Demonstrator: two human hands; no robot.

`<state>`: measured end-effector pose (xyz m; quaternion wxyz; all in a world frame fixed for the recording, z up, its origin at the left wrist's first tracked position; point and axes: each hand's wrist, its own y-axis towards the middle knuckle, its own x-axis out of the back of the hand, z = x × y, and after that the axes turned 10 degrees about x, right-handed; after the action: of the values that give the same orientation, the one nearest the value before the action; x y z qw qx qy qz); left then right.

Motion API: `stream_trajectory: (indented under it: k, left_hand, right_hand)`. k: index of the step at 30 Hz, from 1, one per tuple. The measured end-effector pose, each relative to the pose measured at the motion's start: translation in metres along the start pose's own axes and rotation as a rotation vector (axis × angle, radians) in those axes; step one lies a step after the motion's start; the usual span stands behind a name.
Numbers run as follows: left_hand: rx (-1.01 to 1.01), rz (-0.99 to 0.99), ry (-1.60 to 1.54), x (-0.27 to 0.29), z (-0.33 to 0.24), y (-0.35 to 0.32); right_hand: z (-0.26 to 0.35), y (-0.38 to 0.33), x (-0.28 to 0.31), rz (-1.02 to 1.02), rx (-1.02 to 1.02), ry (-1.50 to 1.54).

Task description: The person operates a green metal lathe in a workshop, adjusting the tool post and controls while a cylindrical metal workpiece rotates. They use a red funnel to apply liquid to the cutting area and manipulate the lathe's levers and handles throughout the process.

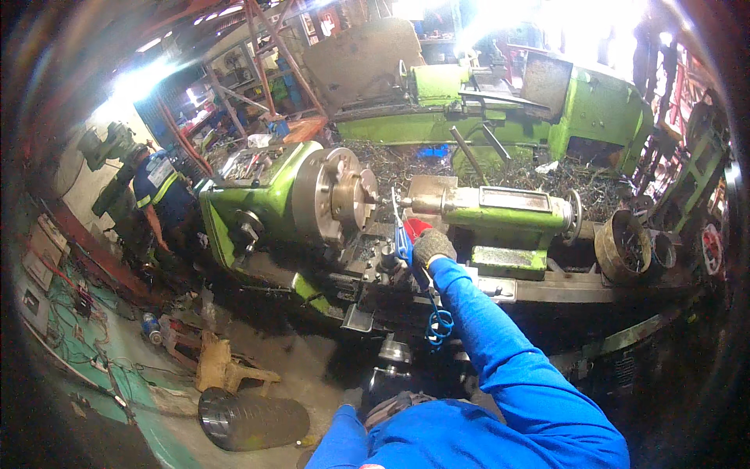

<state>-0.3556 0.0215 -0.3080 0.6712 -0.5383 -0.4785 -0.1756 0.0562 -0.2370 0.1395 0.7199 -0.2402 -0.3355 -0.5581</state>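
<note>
My right hand (pixel 433 247), in a grey-brown knit glove, is closed around a blue air blow gun (pixel 403 242). Its thin nozzle points up between the chuck (pixel 306 194) and the tailstock (pixel 504 217) of a green lathe. A coiled blue hose (pixel 439 330) hangs below the gun. Something red (pixel 417 227) shows beside the glove; its kind is unclear. The chuck jaws hold a round metal workpiece (pixel 344 200). Low by my body, my left hand (pixel 352 397) is gloved and dim, its fingers hidden in shadow.
Metal shavings (pixel 375 160) lie heaped behind the lathe, before a second green machine (pixel 598 117). Rusty metal rings (pixel 621 248) stand at the right end. A person (pixel 160 191) bends at the left. On the floor are a dark cylinder (pixel 254 420) and a yellowish stool (pixel 215 362).
</note>
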Motion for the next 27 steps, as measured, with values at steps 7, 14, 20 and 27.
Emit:
stream_trajectory:
  k: [7, 14, 20, 27]
  left_hand:
    - [0.134, 0.073, -0.090, 0.008, 0.005, 0.011]
    - [0.020, 0.114, 0.057, 0.001, 0.039, 0.035]
    - [-0.238, 0.245, 0.198, 0.001, 0.060, 0.071]
    - [-0.315, 0.280, 0.187, 0.039, 0.094, 0.148]
  right_hand:
    - [-0.036, 0.020, -0.026, 0.019, -0.038, -0.063]
    - [-0.028, 0.021, -0.029, -0.042, -0.017, -0.073]
    - [-0.019, 0.006, -0.012, -0.046, -0.169, -0.038]
    - [-0.034, 0.011, -0.021, -0.151, -0.196, -0.089]
